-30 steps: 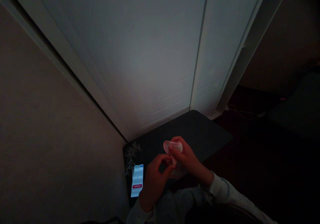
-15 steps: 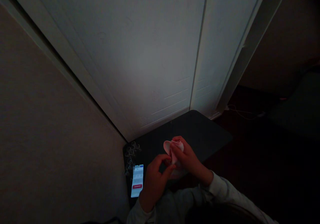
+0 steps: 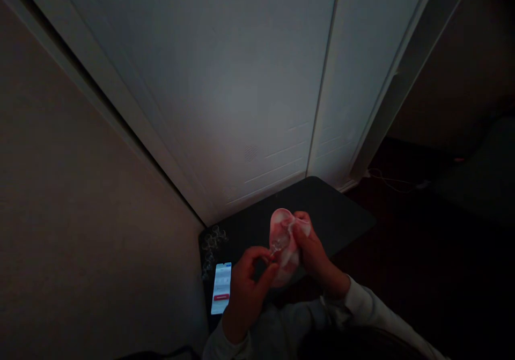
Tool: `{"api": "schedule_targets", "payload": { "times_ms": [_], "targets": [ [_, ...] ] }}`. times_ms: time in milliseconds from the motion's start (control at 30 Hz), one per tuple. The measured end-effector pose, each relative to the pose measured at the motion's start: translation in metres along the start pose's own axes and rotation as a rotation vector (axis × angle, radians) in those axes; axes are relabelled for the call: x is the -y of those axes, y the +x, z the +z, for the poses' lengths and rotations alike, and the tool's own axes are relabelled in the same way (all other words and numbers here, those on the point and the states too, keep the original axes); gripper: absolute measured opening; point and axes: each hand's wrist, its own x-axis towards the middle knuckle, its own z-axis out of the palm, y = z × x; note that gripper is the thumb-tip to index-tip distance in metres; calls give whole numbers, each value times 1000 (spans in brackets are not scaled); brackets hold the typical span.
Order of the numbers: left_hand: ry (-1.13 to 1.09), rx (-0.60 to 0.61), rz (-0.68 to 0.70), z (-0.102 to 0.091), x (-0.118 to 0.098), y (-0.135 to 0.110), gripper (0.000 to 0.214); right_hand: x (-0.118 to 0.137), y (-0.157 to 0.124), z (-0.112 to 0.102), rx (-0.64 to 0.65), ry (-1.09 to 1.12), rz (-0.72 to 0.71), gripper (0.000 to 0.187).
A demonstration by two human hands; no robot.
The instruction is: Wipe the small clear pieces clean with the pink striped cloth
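A pink-and-white checked sock (image 3: 287, 258), its rounded end upward, hangs between my hands above the dark table. My right hand (image 3: 311, 247) is closed on its bunched upper right part, thumb on the near side. Thumb and fingers of my left hand (image 3: 251, 279) pinch a small clear plastic clip (image 3: 276, 250) against the sock's left side; the dim light blurs its exact shape. Several similar clear plastic clips (image 3: 213, 244) lie in a loose cluster at the table's left edge.
A lit phone (image 3: 221, 290) lies beside my left wrist on the dark table (image 3: 333, 210). White cabinet doors (image 3: 241, 81) rise behind it, and a wall (image 3: 100, 215) stands close on the left. A white cable (image 3: 390, 180) runs along the floor at right.
The sock has been spread wider and raised slightly, showing its checks. My right hand has shifted a little up and right. The clear clip at my left fingertips now shows.
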Motion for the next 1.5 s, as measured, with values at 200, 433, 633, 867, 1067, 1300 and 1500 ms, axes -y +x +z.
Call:
{"api": "schedule_targets", "payload": {
  "times_ms": [200, 433, 633, 867, 1067, 1300, 1500],
  "targets": [
    [-29, -6, -57, 1, 2, 0, 11, 2, -5, 0, 148, 29, 21, 37],
    [-69, -105, -48, 0, 3, 1, 12, 10, -8, 2, 273, -73, 3, 36],
    [13, -69, 23, -2, 3, 0, 9, 19, -8, 7, 245, -210, -19, 32],
    [100, -51, 98, -3, -1, 0, 8, 24, -9, 11, 202, -249, -48, 22],
    [89, -39, 84, -7, 3, 1, 13, 22, -7, 6, 258, -232, -12, 19],
    [33, -24, 69, -8, 4, 0, 13, 24, -3, 1, 319, -260, -31, 11],
    [-24, -42, 51, -8, 7, -1, 14, 26, -6, 5, 272, -232, 1, 13]
  ]
}}
